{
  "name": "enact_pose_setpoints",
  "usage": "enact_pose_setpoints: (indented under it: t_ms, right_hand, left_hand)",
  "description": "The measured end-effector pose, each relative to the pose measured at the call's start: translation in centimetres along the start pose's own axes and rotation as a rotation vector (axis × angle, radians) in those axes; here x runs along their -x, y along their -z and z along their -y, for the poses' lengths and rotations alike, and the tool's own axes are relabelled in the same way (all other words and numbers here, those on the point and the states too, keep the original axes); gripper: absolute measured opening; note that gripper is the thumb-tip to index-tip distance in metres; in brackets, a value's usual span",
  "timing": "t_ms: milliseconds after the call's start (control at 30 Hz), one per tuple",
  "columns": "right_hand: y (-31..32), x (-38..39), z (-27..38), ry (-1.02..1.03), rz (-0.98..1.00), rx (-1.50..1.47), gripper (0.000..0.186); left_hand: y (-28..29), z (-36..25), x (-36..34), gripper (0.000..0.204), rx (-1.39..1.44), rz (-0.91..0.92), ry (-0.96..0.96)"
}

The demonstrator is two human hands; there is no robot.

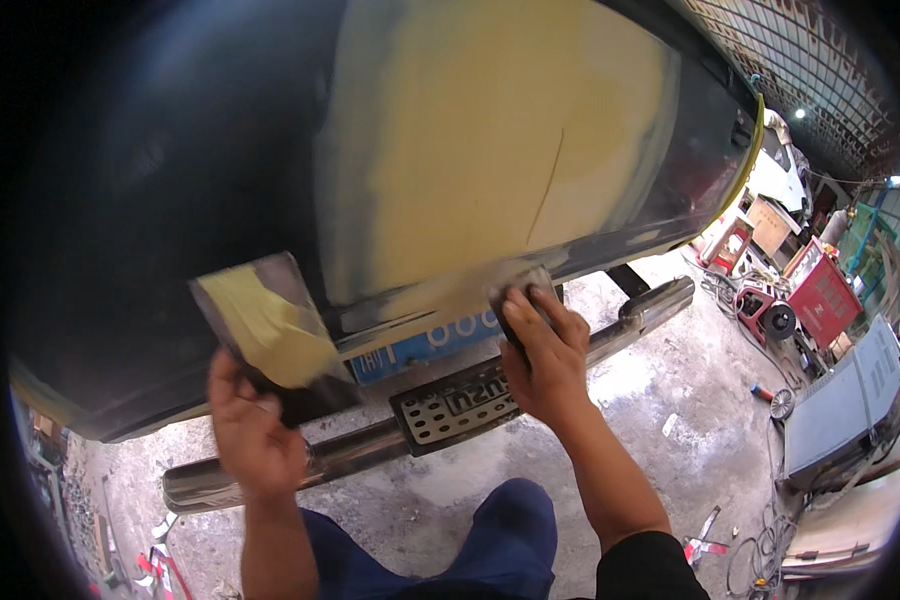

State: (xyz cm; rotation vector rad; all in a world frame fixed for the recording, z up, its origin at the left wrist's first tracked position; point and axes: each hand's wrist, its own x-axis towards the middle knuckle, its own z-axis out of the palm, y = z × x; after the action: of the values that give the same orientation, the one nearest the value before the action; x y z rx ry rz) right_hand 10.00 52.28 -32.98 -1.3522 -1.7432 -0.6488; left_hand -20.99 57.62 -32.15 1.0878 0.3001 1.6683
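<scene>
My left hand (260,435) grips a flat plate (265,320) with a thick smear of pale yellow filler on it, held in front of the lower part of a dark vehicle panel (170,150). My right hand (545,360) is closed on a dark, flat spreader (512,295), held at the panel's lower edge. Above it a broad yellowish filler patch (470,150) covers much of the panel, with a thin dark line on its right part. The spreader is partly hidden by my fingers.
Below the panel are a blue number plate (410,345) and a tubular metal bumper (200,488) with a perforated step (430,430). At right stand a red machine (820,295), a grey panel (835,400), cables and clutter (770,220) on the concrete floor (670,450). My legs show below.
</scene>
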Motion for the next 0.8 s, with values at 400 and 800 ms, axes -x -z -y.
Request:
enact_pose_setpoints:
  t_ms: [400,800]
  right_hand:
    - [4.7,1.3,5.8,0.169,0.275,-0.894,0.054]
    - [8.4,-10.5,-0.2,0.113,-0.220,-0.095,0.053]
  left_hand:
    - [-6.7,1.6,5.6,0.067,0.409,-0.031,0.377]
    - [0.4,-4.4,-2.9,0.067,0.423,0.168,-0.151]
